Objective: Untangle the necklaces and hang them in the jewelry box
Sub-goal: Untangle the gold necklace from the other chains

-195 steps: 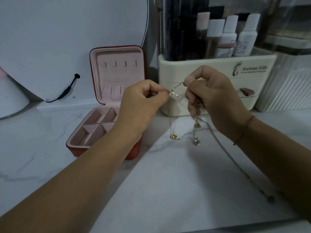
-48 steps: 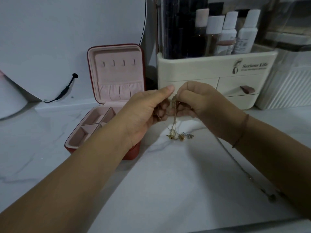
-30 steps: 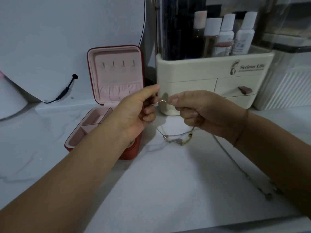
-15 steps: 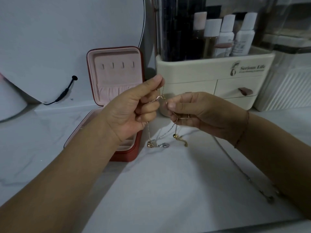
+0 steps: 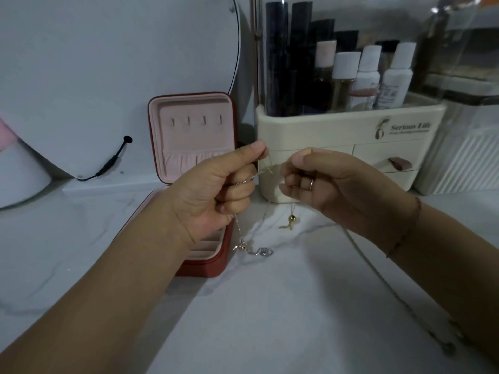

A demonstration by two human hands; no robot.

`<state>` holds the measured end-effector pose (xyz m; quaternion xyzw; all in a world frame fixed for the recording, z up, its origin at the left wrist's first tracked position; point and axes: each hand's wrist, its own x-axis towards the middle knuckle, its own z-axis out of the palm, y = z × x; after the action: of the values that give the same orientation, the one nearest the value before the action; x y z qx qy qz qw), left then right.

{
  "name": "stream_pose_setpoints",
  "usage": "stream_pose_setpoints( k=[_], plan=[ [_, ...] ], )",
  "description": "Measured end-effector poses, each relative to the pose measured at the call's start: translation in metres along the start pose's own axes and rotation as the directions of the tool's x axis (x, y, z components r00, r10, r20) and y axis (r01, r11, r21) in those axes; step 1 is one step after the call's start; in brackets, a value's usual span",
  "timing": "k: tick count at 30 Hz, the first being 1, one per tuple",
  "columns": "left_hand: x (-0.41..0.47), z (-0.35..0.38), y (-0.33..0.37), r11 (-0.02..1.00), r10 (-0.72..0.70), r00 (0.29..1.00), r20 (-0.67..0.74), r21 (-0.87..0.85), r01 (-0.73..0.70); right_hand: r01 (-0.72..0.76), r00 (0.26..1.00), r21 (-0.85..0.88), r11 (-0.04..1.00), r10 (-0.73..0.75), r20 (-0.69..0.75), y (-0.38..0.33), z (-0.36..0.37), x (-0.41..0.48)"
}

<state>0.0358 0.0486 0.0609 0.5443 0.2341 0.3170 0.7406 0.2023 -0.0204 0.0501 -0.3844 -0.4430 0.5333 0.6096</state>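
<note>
My left hand [image 5: 216,190] and my right hand [image 5: 332,184] pinch the tangled thin necklace chains [image 5: 266,170] between them, above the marble counter. A gold bead pendant [image 5: 291,218] hangs under my right hand. A rose-gold charm and a silver charm [image 5: 253,249] dangle from my left hand down to the counter. Another silver chain [image 5: 378,271] trails right under my right forearm. The red jewelry box [image 5: 216,265] stands open behind my left hand, its pink lid [image 5: 189,136] upright with several bare hooks.
A cream cosmetics organizer [image 5: 351,136] with drawers and bottles stands right behind my hands. A round mirror [image 5: 108,63] with a black cable leans at the back left. A ribbed white container [image 5: 464,163] is at the far right.
Since half a second ago both hands have stayed close together, working the chains; the charms have swung a little and the gold bead now hangs free under my right hand.
</note>
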Motion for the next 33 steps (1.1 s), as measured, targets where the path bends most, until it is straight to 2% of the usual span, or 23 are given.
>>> stream_pose_setpoints(
  k=[3, 9, 11, 18, 28, 33],
  plan=[
    [-0.001, 0.001, 0.0, 1.0, -0.005, 1.0, -0.001, 0.007, 0.005, -0.01, 1.0, 0.035, 0.999, 0.009, 0.004, 0.001, 0.002, 0.0],
    [-0.001, 0.003, -0.003, 1.0, 0.003, 1.0, -0.003, 0.007, -0.003, -0.094, 0.995, -0.063, 0.994, 0.096, 0.036, 0.0, -0.005, 0.0],
    [-0.001, 0.004, -0.003, 1.0, 0.005, 1.0, -0.007, 0.001, -0.005, -0.092, 0.994, -0.131, 0.987, 0.098, 0.04, 0.0, -0.005, 0.0],
    [-0.001, 0.005, -0.003, 1.0, 0.003, 1.0, -0.006, 0.017, -0.003, -0.057, 0.997, -0.207, 0.977, 0.067, 0.04, 0.001, 0.001, -0.004],
    [-0.002, 0.007, -0.005, 0.968, 0.012, 1.0, -0.013, 0.252, -0.009, 0.007, 0.999, -0.227, 0.974, -0.019, -0.051, 0.009, 0.0, -0.001],
    [-0.003, 0.007, -0.003, 0.927, 0.017, 0.997, -0.073, 0.374, 0.011, 0.101, 0.984, -0.347, 0.932, -0.146, -0.106, 0.014, -0.003, 0.001]
  ],
)
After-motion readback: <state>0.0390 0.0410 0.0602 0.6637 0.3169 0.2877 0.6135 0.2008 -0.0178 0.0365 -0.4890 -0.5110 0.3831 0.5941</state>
